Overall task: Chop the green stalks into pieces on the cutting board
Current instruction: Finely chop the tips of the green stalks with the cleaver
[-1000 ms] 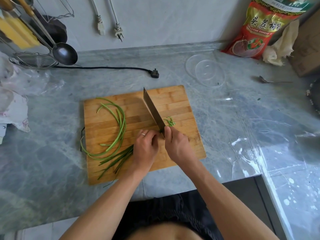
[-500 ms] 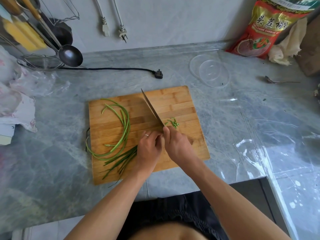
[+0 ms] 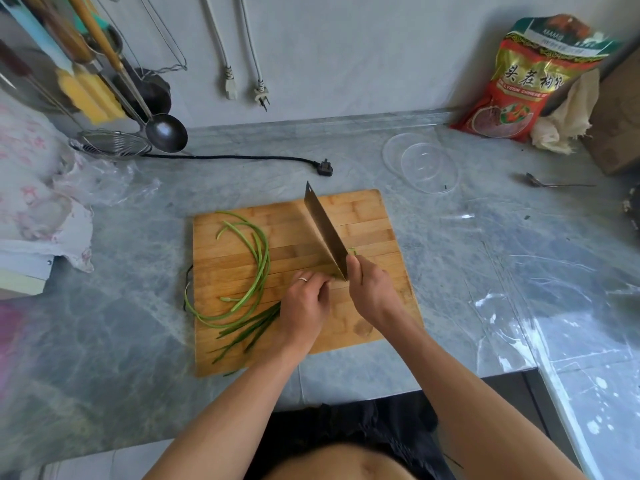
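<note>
Head view looks down on a board [image 3: 363, 216] lying on the grey worktop [image 3: 485, 271], with both hands working near its middle. Right hand [image 3: 372, 289] is wrapped round the handle of a cleaver [image 3: 323, 230]; the blade slants away toward the far edge, its heel close by the knuckles, so the cut falls right beside the other hand. Left hand [image 3: 304, 303] is curled down over the near ends of the stalks [image 3: 258, 271], fingertips tucked and pressing the bundle to the wood, seemingly to keep it from rolling and to keep the fingertips back from the edge. A ring shows on one finger. From under that hand the stalks trail left: straight darker ends fan toward the near left corner, while long thin ones loop in an arc across the left half, one curling just past the board's edge. A few cut bits [image 3: 352, 251] lie just right of the blade, mostly hidden by it. By this I judge the chopping barely begun, with nearly the whole length uncut. A clear bowl [image 3: 420, 161] waits on the worktop beyond the far right corner, likely for the pieces. A black plug [image 3: 325, 167] and its cord lie behind the board, well apart from the work.
</note>
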`<state>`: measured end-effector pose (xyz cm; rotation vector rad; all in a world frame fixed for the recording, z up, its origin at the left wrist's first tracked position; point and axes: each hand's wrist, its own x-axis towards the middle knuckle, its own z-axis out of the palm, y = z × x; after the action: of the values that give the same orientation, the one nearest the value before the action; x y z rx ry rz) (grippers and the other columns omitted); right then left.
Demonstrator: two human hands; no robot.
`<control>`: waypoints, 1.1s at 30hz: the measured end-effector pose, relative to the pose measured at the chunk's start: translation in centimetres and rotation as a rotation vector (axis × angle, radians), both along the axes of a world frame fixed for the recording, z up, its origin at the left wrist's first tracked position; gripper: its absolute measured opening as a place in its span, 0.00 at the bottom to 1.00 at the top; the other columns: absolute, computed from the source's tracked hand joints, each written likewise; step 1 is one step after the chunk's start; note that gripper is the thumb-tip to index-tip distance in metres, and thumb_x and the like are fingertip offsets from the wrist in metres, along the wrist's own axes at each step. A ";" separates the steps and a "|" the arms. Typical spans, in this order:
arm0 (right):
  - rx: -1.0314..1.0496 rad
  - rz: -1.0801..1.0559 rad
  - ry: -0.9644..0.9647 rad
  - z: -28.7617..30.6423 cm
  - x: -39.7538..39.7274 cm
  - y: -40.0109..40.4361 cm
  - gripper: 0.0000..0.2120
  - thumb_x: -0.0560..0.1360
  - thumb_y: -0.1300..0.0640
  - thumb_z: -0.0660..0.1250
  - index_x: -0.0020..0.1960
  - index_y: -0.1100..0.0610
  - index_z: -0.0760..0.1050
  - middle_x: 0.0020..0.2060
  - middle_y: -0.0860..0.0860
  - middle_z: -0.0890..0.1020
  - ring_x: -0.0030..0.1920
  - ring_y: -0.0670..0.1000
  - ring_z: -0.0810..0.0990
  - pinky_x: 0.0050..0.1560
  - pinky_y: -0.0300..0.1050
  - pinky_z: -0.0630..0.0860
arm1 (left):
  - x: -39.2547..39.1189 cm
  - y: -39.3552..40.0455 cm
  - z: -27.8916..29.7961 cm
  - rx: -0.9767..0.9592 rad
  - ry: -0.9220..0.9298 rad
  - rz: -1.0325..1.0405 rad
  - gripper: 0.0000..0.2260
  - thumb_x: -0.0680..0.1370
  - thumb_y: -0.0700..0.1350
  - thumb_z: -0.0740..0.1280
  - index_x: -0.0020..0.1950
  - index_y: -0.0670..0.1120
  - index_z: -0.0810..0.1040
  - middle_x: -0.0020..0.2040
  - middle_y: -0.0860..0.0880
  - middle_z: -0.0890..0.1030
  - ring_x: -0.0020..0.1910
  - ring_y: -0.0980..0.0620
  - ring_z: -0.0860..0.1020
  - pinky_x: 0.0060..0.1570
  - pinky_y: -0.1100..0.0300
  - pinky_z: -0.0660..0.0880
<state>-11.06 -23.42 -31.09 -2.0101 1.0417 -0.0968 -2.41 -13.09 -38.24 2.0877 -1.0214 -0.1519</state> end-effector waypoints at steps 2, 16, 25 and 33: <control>-0.002 -0.002 -0.002 0.3 -0.1 -0.4 0.19 0.83 0.45 0.49 0.38 0.50 0.68 0.31 0.48 0.75 0.32 0.50 0.72 0.35 0.45 0.66 | 0.4 -0.1 0.0 0.014 -0.012 -0.006 0.06 0.74 0.34 0.71 0.46 0.44 0.83 0.40 0.48 0.83 0.43 0.46 0.79 0.38 0.54 0.76; 0.014 0.031 -0.019 2.4 -4.2 1.5 0.25 0.83 0.45 0.49 0.43 0.63 0.73 0.30 0.52 0.74 0.31 0.48 0.70 0.30 0.36 0.65 | 0.6 -0.4 1.0 -0.025 0.129 0.061 0.07 0.75 0.34 0.70 0.47 0.43 0.85 0.42 0.48 0.86 0.41 0.49 0.84 0.42 0.61 0.76; -0.030 0.095 0.003 1.7 -5.7 3.5 0.23 0.83 0.45 0.50 0.37 0.59 0.67 0.31 0.58 0.76 0.34 0.57 0.77 0.35 0.53 0.69 | 0.3 -0.1 0.5 0.021 0.033 0.094 0.05 0.73 0.37 0.72 0.45 0.45 0.85 0.39 0.47 0.85 0.39 0.45 0.80 0.39 0.57 0.74; -0.047 0.085 0.026 1.7 -6.3 3.7 0.23 0.83 0.45 0.50 0.39 0.59 0.69 0.32 0.57 0.77 0.34 0.58 0.74 0.37 0.55 0.71 | 0.1 -0.4 0.5 0.009 0.059 0.101 0.06 0.73 0.36 0.71 0.47 0.44 0.85 0.41 0.46 0.85 0.41 0.43 0.82 0.39 0.55 0.76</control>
<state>-17.35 -19.73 -29.36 -2.1004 0.9767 -0.0500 -2.31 -13.44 -37.70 2.1251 -0.8799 -0.1668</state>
